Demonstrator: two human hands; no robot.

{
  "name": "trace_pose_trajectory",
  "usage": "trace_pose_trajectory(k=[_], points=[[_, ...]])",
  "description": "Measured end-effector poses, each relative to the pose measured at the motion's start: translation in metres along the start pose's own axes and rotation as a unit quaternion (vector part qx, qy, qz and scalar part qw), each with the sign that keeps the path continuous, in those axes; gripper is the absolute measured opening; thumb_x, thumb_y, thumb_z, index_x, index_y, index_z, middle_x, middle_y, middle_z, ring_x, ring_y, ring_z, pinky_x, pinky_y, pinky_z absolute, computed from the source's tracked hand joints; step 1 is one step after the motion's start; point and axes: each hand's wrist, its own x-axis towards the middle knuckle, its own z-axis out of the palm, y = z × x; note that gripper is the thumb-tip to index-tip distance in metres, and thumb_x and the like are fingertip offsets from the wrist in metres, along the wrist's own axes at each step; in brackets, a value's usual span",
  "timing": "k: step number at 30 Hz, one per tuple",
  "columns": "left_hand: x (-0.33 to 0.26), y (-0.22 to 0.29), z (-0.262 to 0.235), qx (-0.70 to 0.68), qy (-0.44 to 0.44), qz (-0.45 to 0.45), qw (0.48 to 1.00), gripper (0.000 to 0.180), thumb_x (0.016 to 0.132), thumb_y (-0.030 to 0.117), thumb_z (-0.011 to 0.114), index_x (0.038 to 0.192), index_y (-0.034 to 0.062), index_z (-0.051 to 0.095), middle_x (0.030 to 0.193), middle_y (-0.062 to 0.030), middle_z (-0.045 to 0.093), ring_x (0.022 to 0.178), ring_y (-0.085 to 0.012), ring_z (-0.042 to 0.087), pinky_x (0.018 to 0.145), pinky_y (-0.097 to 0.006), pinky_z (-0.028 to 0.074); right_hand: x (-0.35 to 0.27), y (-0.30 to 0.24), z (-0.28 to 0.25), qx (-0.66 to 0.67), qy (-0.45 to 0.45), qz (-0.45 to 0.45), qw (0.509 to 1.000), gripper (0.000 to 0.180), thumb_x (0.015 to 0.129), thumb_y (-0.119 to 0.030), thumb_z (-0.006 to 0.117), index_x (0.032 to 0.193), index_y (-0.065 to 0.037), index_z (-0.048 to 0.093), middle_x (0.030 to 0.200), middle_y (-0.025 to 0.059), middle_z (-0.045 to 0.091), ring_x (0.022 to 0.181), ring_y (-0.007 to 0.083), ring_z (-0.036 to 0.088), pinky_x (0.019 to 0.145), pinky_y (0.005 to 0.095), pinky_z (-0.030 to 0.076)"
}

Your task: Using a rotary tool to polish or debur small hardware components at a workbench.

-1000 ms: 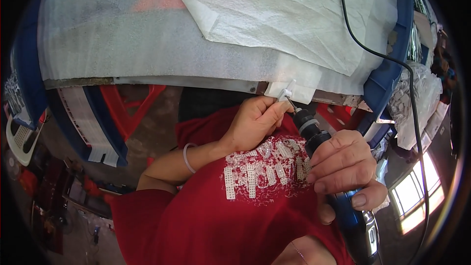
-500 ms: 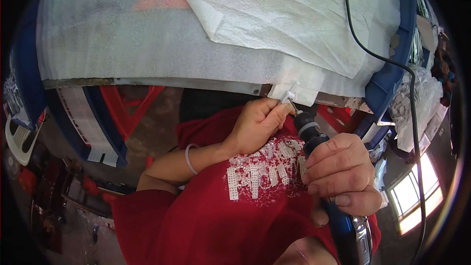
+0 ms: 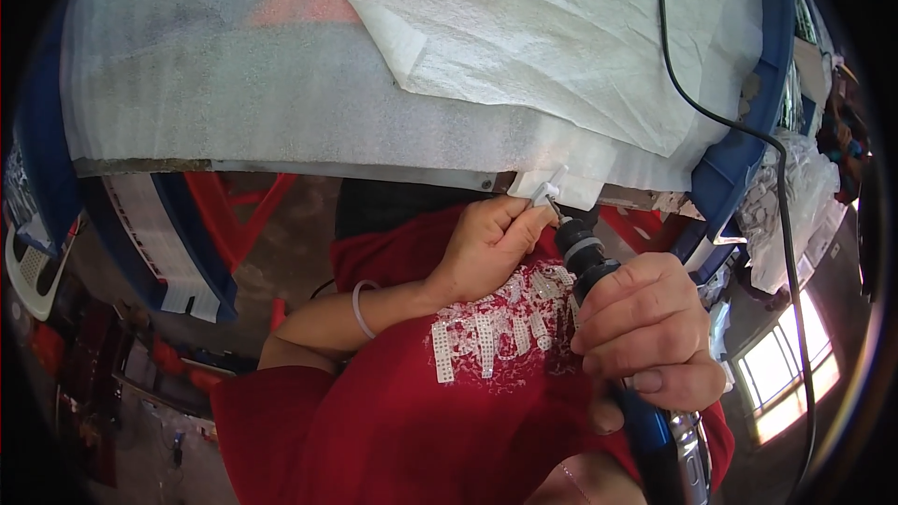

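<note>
On my left, the bench (image 3: 281,145) runs across under white foam sheet, its metal edge right above my lap. My left hand (image 3: 486,248) comes up from below with fingertips (image 3: 519,210) pinched narrow on a small white part (image 3: 550,185), pressed at the bench edge just under a flap of the sheet. That pinch is what I judge matters most: the part is tiny, so I should brace it against the edge and keep my fingertips clear of the bit.

Just beside it, the tip of the rotary tool (image 3: 599,271) meets the part from below. My right hand (image 3: 645,332) is wrapped fully round the tool's body, thumb along the blue handle. I'd let the bit touch lightly, at a steady angle, and not lean on it.

Further right, the black cord (image 3: 748,136) loops over the paper (image 3: 561,28); I'd keep it slack so it doesn't tug my aim.
</note>
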Motion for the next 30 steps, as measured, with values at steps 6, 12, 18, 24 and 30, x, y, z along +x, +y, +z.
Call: trace_pose_trajectory(k=[6, 12, 18, 24, 30], points=[[0.001, 0.001, 0.002, -0.013, 0.0, -0.007, 1.0, 0.02, 0.094, 0.015, 0.053, 0.092, -0.0006, 0.065, 0.063, 0.0019, 0.054, 0.058, -0.004, 0.047, 0.052, -0.02, 0.039, -0.001, -0.002, -0.005, -0.002, -0.02, 0.002, 1.0, 0.036, 0.074, -0.01, 0.076, 0.092, -0.004, 0.046, 0.071, 0.0139, 0.063, 0.057, 0.0235, 0.062, 0.05, 0.0328, 0.052], [-0.001, 0.005, 0.002, -0.04, -0.011, -0.018, 0.999, 0.02, 0.094, 0.014, 0.052, 0.091, -0.001, 0.065, 0.061, 0.0048, 0.05, 0.056, -0.002, 0.042, 0.05, -0.019, 0.035, -0.005, -0.008, -0.007, -0.002, -0.016, -0.008, 1.0, 0.038, 0.075, -0.012, 0.076, 0.096, -0.006, 0.045, 0.074, 0.0142, 0.063, 0.059, 0.0241, 0.063, 0.052, 0.0332, 0.053], [-0.001, 0.005, 0.003, -0.034, -0.004, -0.025, 0.999, 0.02, 0.094, 0.014, 0.052, 0.093, -0.0007, 0.065, 0.06, 0.006, 0.048, 0.055, -0.0013, 0.04, 0.049, -0.019, 0.033, -0.006, -0.012, -0.01, -0.004, -0.007, -0.002, 1.0, 0.039, 0.074, -0.013, 0.077, 0.097, -0.007, 0.045, 0.074, 0.0139, 0.064, 0.06, 0.0244, 0.063, 0.053, 0.0338, 0.054], [-0.001, 0.006, 0.002, -0.03, -0.006, -0.036, 0.999, 0.02, 0.094, 0.014, 0.052, 0.093, -0.001, 0.065, 0.06, 0.0063, 0.047, 0.055, -0.0012, 0.039, 0.049, -0.019, 0.033, -0.006, -0.01, -0.01, -0.002, -0.008, 0.005, 1.0, 0.04, 0.074, -0.013, 0.077, 0.097, -0.007, 0.045, 0.074, 0.014, 0.064, 0.06, 0.0244, 0.063, 0.053, 0.034, 0.054], [-0.002, 0.007, 0.003, -0.035, -0.004, -0.035, 0.999, 0.019, 0.094, 0.013, 0.053, 0.093, -0.0006, 0.066, 0.06, 0.0058, 0.048, 0.055, -0.0014, 0.04, 0.049, -0.019, 0.033, -0.004, -0.012, -0.009, -0.005, -0.011, 0.01, 1.0, 0.038, 0.074, -0.011, 0.076, 0.096, -0.006, 0.045, 0.074, 0.0147, 0.064, 0.06, 0.0247, 0.063, 0.053, 0.0344, 0.054]])
